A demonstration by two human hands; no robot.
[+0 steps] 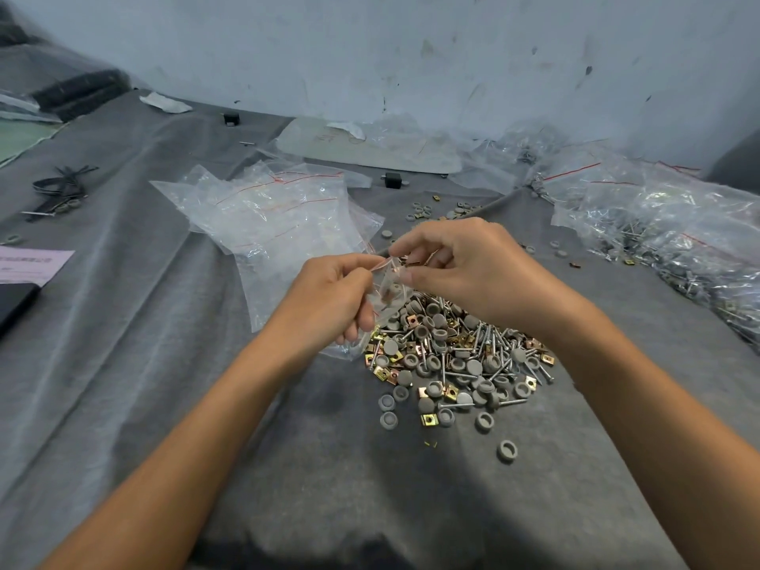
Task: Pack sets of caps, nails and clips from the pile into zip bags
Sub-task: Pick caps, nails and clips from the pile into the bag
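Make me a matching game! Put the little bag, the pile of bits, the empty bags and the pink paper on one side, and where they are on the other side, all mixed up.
Things:
1. little bag
2. pile of caps, nails and clips
3. empty zip bags
4. pink paper

Places:
A. at the far left edge of the grey cloth
B. pinched between the left hand and the right hand
C. on the cloth, just below the right hand
D. on the cloth, farther back than the left hand

Pairs: 1-B, 2-C, 3-D, 4-A
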